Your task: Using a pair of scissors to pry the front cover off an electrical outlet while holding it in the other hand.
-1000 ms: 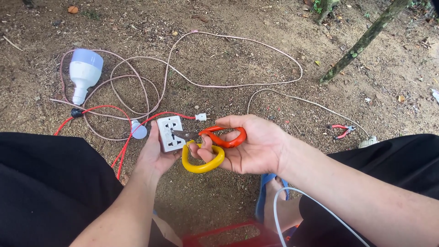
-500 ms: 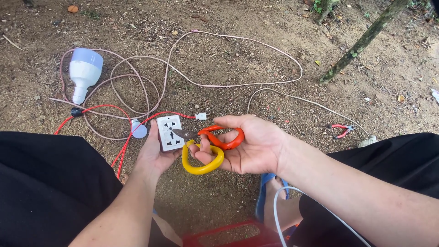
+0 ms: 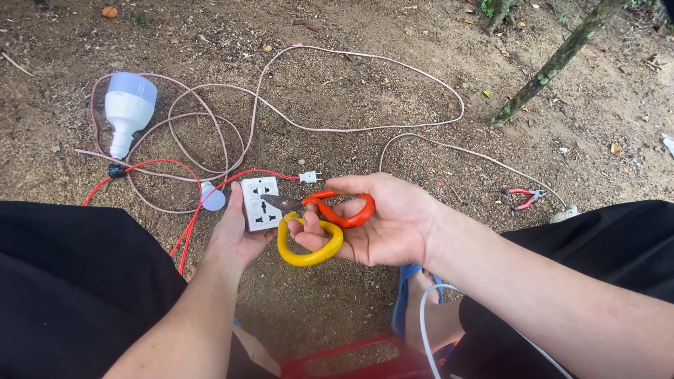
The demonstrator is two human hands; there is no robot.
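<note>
While the left hand (image 3: 235,235) grips a socket (image 3: 258,203), the right hand (image 3: 382,221) grasps scissors (image 3: 319,224) — blades (mostly hidden) touching it.

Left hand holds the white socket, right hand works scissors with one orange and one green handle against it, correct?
Not quite: the head view shows the scissors have one orange and one yellow handle, not green. The left hand does hold the white socket, and the right hand works them against it.

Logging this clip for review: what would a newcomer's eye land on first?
At centre, the right hand grips scissors with one orange and one yellow handle, tips against a white socket plate held by the left hand. A white bulb lies upper left amid looping pale cables on bare dirt.
</note>
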